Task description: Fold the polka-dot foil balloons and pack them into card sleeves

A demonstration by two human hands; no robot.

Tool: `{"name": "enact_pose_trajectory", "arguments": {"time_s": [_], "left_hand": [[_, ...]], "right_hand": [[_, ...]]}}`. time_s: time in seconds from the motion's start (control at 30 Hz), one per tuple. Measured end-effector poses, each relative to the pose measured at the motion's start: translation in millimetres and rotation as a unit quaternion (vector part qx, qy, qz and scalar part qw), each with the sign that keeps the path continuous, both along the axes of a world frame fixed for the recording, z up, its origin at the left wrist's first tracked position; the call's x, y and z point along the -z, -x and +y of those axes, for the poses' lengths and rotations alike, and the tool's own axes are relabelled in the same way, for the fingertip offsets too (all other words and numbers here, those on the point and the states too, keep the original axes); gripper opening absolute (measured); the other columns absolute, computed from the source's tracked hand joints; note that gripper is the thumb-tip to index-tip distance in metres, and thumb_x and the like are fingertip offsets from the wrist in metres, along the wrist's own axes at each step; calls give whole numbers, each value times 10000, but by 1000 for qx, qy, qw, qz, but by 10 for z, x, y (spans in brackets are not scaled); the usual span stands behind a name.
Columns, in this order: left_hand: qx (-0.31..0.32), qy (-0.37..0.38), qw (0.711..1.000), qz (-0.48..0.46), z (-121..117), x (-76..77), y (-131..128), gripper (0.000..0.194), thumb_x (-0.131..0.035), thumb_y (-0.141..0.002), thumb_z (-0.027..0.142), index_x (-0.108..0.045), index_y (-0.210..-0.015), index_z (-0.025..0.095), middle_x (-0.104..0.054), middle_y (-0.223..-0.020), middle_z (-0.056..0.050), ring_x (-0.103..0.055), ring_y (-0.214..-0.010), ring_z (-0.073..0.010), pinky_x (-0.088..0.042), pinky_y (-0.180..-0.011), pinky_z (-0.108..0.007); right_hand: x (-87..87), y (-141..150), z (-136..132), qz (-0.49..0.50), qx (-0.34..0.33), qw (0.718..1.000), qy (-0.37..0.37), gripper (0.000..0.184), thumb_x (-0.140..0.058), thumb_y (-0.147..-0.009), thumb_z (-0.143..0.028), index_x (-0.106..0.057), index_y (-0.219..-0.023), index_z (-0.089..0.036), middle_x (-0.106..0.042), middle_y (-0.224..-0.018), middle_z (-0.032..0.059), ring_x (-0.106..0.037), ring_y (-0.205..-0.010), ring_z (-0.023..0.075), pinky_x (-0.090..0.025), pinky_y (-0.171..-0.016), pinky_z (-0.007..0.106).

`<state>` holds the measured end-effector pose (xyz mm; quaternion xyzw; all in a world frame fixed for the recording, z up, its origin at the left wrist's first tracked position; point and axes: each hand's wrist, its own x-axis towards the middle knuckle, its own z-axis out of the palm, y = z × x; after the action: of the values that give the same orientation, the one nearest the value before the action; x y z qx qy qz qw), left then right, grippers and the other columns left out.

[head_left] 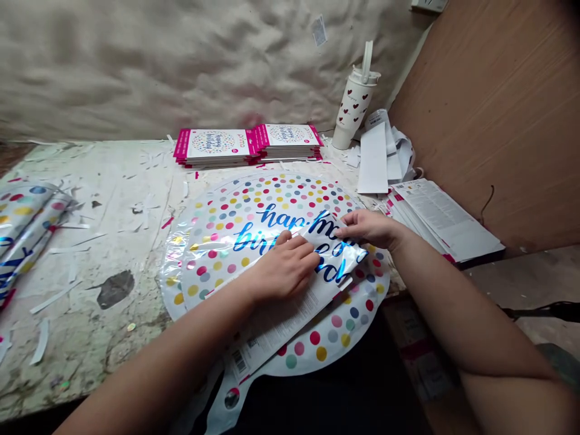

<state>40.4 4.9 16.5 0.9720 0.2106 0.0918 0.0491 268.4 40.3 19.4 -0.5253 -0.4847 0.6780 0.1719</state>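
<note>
A flat round foil balloon (267,199) with coloured dots and blue "happy birthday" lettering lies at the table's front edge, its tail (222,399) hanging toward me. On it, tilted, rests a white printed card (272,338) with a barcode. A part of the foil with blue letters (333,266) is folded over the card's upper end. My left hand (287,266) lies across card and foil, its fingers curled and pressing down; the fingertips are partly hidden. My right hand (369,228) pinches the right edge of the folded foil between thumb and fingers.
Two stacks of pink-edged packages (222,145) stand at the back. A white tumbler (356,109), paper strips (376,157) and a pile of printed cards (446,217) are at the right. Folded foil balloons (27,223) lie at the left. Paper scraps litter the worn tabletop (104,241).
</note>
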Motion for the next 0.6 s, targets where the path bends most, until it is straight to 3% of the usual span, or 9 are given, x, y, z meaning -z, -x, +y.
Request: {"name": "enact_pose_trajectory", "arguments": {"time_s": [0.1, 0.3, 0.5, 0.6], "left_hand": [[-8, -11, 1000, -11, 4, -43, 14, 140, -366, -835, 217, -483, -770, 174, -516, -802, -59, -442, -813, -215, -313, -794, -392], [-28, -46, 998, -25, 34, -131, 42, 148, -358, -826, 189, -495, -776, 171, -510, -782, -61, -430, -786, -216, -323, -771, -384], [-41, -65, 997, -18, 68, -212, 69, 137, -380, -813, 184, -514, -814, 156, -528, -825, -79, -428, -807, -227, -341, -773, -392], [-42, -71, 996, -19, 61, -246, 108, 137, -379, -810, 175, -515, -802, 159, -527, -833, -79, -428, -805, -224, -348, -776, -387]], "right_hand": [[-96, 97, -6, -25, -1, 999, -27, 303, -782, -572, -362, -573, -606, -145, -525, -436, -48, -424, -349, 45, -298, -319, 157], [-237, 306, -49, -43, -1, 998, -40, 248, -787, -539, -263, -594, -634, -139, -566, -492, -24, -513, -427, 76, -420, -398, 182], [-252, 595, -68, -53, -38, 996, -59, 99, -683, -581, -144, -587, -603, -138, -540, -442, -26, -496, -389, 76, -376, -355, 164], [-324, 662, -56, -86, -104, 989, -55, 128, -648, -584, -113, -541, -525, -151, -449, -360, -59, -438, -345, 67, -359, -348, 174]]}}
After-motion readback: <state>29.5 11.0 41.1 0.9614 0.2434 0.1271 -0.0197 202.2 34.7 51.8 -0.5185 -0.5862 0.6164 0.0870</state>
